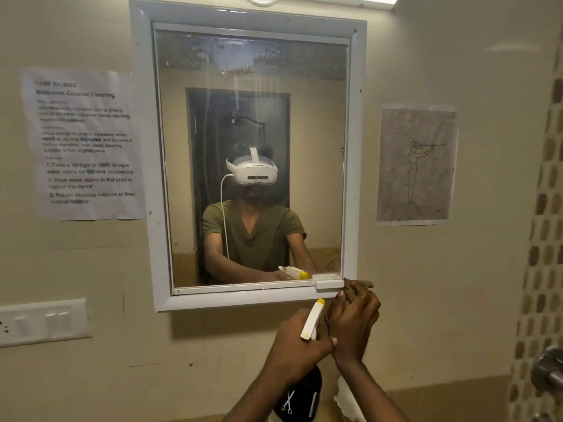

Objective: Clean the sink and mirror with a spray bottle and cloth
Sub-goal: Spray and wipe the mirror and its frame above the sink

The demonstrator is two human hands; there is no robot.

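Note:
A white-framed mirror [189,147] hangs on the beige wall, with streaks of liquid running down its upper glass. My left hand [300,345] grips a spray bottle [312,319] with a white head and yellow nozzle; its black body hangs below the hand. The nozzle points up toward the mirror's lower right corner. My right hand [355,318] is closed around a brownish cloth [355,289] pressed at the frame's bottom right corner, beside a small white brush [327,280] on the mirror ledge. The sink is out of view.
A printed task sheet [85,144] is taped left of the mirror, a line drawing [416,164] to its right. A white switch plate [42,321] sits lower left. A mosaic tile strip [545,239] and a chrome fitting [548,370] are at the right edge.

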